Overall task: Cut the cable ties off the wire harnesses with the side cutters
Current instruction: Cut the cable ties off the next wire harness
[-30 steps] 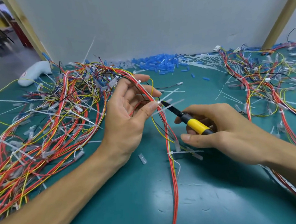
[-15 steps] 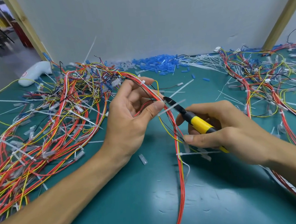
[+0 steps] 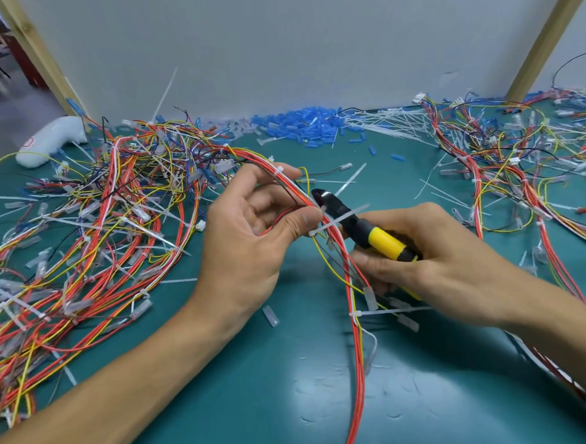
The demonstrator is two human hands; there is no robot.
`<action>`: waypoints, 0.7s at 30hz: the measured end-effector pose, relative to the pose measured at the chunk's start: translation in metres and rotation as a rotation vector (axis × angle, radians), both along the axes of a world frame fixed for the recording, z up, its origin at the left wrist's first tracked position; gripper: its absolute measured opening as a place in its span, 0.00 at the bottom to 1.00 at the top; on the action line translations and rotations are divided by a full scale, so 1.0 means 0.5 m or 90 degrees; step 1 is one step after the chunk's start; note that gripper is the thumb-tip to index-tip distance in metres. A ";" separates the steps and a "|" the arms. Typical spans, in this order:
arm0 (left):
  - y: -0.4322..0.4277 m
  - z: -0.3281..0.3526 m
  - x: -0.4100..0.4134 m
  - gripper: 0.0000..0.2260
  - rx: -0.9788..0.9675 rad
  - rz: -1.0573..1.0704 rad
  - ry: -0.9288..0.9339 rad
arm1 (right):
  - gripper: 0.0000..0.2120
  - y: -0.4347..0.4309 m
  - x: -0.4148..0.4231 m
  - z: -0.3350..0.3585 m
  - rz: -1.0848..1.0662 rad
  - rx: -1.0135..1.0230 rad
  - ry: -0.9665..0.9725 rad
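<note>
Open mat (image 3: 280, 428) between left wire heap (image 3: 96, 233) and right wire heap (image 3: 521, 159)

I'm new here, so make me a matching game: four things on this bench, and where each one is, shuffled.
1 side cutters
2 red wire harness
3 blue plastic pieces
4 white gadget

A heaped at the back, middle
B gripped in the right hand
C lying far left, at the back
D pinched in the left hand

Pairs: 1-B, 2-D, 3-A, 4-C
</note>
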State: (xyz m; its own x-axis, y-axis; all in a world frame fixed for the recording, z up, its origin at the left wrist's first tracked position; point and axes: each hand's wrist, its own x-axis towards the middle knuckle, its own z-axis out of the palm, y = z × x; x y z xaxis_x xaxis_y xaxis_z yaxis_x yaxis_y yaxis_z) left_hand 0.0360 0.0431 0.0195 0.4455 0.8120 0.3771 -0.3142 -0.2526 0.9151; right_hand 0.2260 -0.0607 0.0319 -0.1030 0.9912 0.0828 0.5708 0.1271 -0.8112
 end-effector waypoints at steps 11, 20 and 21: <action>-0.002 -0.009 -0.001 0.08 0.038 0.056 0.024 | 0.13 -0.007 -0.020 0.002 0.014 -0.014 0.106; 0.006 -0.017 -0.006 0.22 -0.137 -0.118 -0.017 | 0.13 -0.008 -0.024 0.006 -0.014 -0.024 0.084; 0.005 -0.017 -0.007 0.20 -0.158 -0.132 -0.026 | 0.12 -0.009 -0.023 0.006 -0.011 -0.032 0.095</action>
